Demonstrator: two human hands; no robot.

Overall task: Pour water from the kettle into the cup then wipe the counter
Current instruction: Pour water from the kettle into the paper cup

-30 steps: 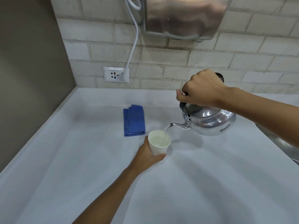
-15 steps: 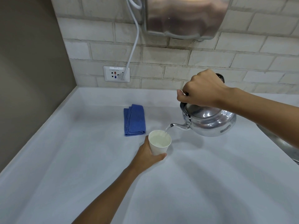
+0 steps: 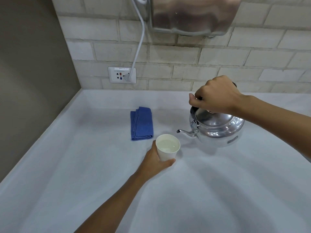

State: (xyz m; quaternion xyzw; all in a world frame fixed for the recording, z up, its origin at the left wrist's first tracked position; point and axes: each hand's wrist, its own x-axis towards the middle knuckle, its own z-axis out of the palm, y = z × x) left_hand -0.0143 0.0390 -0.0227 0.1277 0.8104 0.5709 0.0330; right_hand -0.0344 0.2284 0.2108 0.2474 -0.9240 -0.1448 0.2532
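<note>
Head view is showing the left hand (image 3: 155,163) wrapping around a white cup (image 3: 167,147) holding water, standing on the counter (image 3: 84,165). The right hand (image 3: 215,95) is gripping the handle of the kettle (image 3: 217,130), its spout pointing at the cup, just apart. A folded blue cloth (image 3: 141,125) is lying behind the cup.

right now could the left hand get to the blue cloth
Probably yes, once it lets go of the cup. The left hand sits just in front of the blue cloth, with only bare counter between them.
</note>
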